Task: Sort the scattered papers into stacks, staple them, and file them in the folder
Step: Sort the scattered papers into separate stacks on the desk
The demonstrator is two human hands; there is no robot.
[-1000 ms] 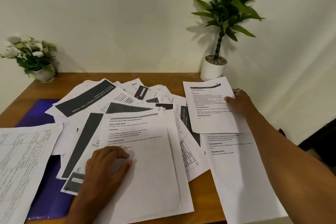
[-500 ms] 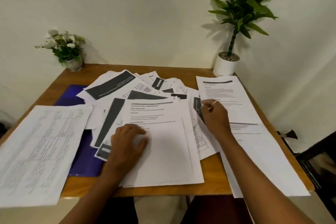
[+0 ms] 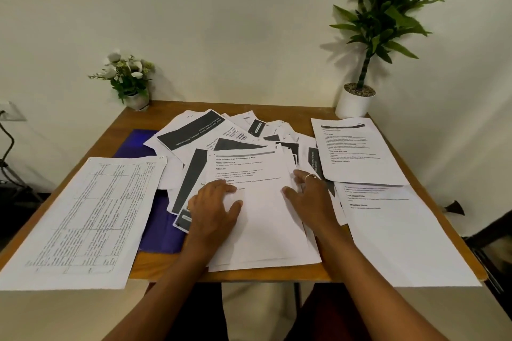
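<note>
**Both hands flat on the top sheet, folder off to the left**

Nearest me, the table point(image 3: 277, 275) edge, with papers hanging over it on both sides. My left hand point(image 3: 213, 210) lies flat on the left half of the top sheet point(image 3: 260, 230), fingers loosely spread and pressing down. My right hand point(image 3: 313, 196) sits at the sheet's right edge with the thumb on the page and the fingers straight and loose. I see no pinch. I can't tell if any fingertip is tucked under the edge.

Key relation: the top sheet's long axis runs away from me, tilted a little, and a hand flanks each long side. I'd guess squaring or lifting it comes next. Either hand can do that.

The gridded sheet point(image 3: 83, 216) lies to the left, well apart from the hands. Two text sheets lie to the right, the near one point(image 3: 401, 235) partly under the far one point(image 3: 357, 149).

The purple folder point(image 3: 163, 227) lies flat, just left of the left hand, so that hand is nearer. It is mostly buried under paper. I can't tell if it is open, and I see nothing filed inside.

Behind the hands is the loose pile point(image 3: 235, 135), fanned at mixed angles and unsorted. No stapler is visible.

At the far corners, a small pot holds flowers point(image 3: 130, 75) on the left, and a white pot holds a tall plant point(image 3: 388, 8) on the right.
</note>
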